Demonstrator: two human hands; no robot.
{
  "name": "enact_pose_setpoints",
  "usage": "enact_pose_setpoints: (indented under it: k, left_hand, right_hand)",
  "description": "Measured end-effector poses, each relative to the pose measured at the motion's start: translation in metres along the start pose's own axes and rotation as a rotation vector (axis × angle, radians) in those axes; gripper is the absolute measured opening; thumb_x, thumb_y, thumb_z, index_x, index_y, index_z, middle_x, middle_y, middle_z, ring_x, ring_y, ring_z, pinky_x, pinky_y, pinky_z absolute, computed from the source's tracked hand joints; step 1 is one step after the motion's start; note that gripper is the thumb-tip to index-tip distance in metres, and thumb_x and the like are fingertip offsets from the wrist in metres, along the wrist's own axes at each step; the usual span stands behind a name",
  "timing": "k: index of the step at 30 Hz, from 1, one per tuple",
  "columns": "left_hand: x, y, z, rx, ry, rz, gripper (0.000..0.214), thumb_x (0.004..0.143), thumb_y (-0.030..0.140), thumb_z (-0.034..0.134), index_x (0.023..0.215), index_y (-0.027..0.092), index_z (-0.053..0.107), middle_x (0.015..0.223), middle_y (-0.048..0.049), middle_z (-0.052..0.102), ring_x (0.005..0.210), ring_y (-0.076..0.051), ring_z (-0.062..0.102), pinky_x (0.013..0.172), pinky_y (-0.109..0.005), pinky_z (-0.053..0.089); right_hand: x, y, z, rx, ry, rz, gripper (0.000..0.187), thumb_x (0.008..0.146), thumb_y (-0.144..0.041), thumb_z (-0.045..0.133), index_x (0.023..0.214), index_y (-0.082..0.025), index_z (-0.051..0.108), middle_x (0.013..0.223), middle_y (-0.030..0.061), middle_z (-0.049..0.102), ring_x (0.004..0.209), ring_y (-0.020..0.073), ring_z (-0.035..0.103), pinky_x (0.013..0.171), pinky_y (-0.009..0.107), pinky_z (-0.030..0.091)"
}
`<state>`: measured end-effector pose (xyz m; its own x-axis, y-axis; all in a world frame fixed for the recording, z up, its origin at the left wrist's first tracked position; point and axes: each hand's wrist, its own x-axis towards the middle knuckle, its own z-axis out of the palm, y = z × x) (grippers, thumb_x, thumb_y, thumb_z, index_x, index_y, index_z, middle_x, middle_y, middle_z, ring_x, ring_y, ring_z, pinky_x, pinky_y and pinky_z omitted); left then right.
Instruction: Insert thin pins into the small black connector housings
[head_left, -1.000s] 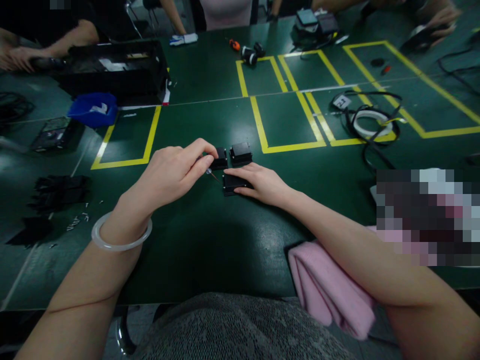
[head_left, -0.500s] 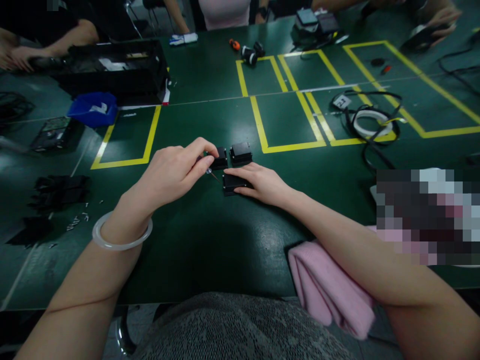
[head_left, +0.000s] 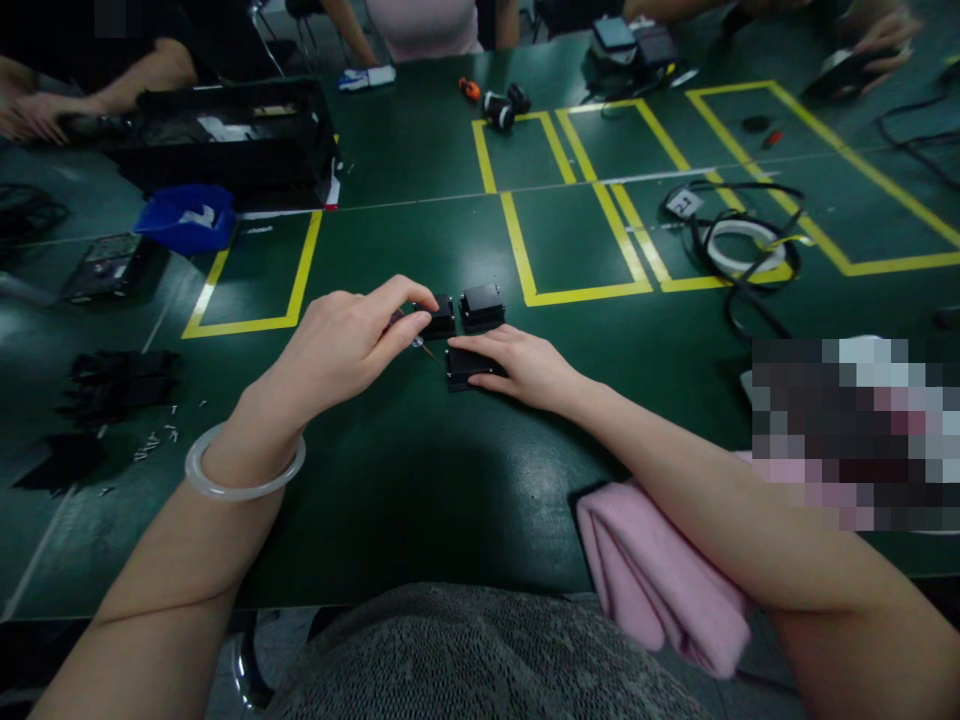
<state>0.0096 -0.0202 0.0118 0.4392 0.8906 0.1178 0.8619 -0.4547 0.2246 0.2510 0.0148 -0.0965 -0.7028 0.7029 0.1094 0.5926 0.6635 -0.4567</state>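
My left hand (head_left: 349, 335) is closed in a pinch on a small screwdriver (head_left: 418, 342), its handle mostly hidden by the fingers. The thin shaft slants down to the right, its tip close to the left edge of a small black box (head_left: 459, 368). Whether the tip touches a screw there I cannot tell. Thumb and fingers of my right hand (head_left: 525, 365) grip that box and hold it on the table. Just beyond lie two similar black boxes, one (head_left: 442, 315) behind my left fingertips and another (head_left: 482, 304) to its right.
Loose screws (head_left: 154, 440) and black parts (head_left: 120, 380) lie on the left, near a blue bin (head_left: 187, 218). A coiled black cable (head_left: 742, 245) is at right, with a pink cloth (head_left: 660, 575) at the table's near edge. Other people's hands (head_left: 49, 115) work across the table.
The screwdriver's tip has shifted slightly right and down, closer to the held box. Both hands stay almost where they were. A person across the table has shifted a little.
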Motion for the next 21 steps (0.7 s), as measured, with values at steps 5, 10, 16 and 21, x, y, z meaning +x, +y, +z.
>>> enact_pose_setpoints:
  k: [5, 10, 16, 21]
  left_hand:
    - [-0.0005, -0.0035, 0.0031, 0.008, 0.022, 0.027, 0.042, 0.106, 0.036, 0.038, 0.129, 0.018, 0.067, 0.092, -0.0047, 0.075, 0.074, -0.019, 0.065, 0.067, -0.030, 0.041]
    - [0.0001, -0.0040, 0.0032, -0.009, 0.020, 0.027, 0.040, 0.106, 0.032, 0.038, 0.130, 0.018, 0.067, 0.084, -0.0024, 0.072, 0.066, -0.016, 0.062, 0.063, -0.028, 0.039]
    - [0.0010, -0.0032, 0.0007, -0.014, 0.007, 0.011, 0.037, 0.105, 0.032, 0.040, 0.120, 0.018, 0.071, 0.072, 0.0000, 0.066, 0.055, -0.013, 0.053, 0.056, -0.028, 0.032]
    - [0.0003, -0.0046, 0.0036, 0.014, 0.031, 0.028, 0.041, 0.104, 0.033, 0.037, 0.126, 0.018, 0.068, 0.079, -0.0016, 0.069, 0.065, -0.016, 0.060, 0.062, -0.028, 0.038]
  right_hand:
    - [-0.0002, -0.0012, -0.0013, -0.003, -0.013, 0.008, 0.057, 0.103, -0.029, 0.068, 0.158, -0.024, 0.058, 0.143, 0.0130, 0.073, 0.129, 0.0333, 0.067, 0.106, 0.051, 0.057]
    - [-0.0005, -0.0014, -0.0012, -0.009, 0.001, -0.001, 0.056, 0.102, -0.029, 0.069, 0.157, -0.026, 0.059, 0.142, 0.0118, 0.074, 0.128, 0.0322, 0.067, 0.106, 0.049, 0.057]
    - [0.0001, -0.0027, -0.0023, -0.008, -0.016, 0.017, 0.057, 0.102, -0.027, 0.069, 0.158, -0.024, 0.058, 0.143, 0.0134, 0.074, 0.128, 0.0335, 0.068, 0.105, 0.051, 0.058]
    - [0.0001, -0.0034, -0.0034, 0.007, -0.017, 0.025, 0.058, 0.101, -0.026, 0.071, 0.158, -0.024, 0.059, 0.142, 0.0135, 0.074, 0.129, 0.0337, 0.068, 0.107, 0.051, 0.058]
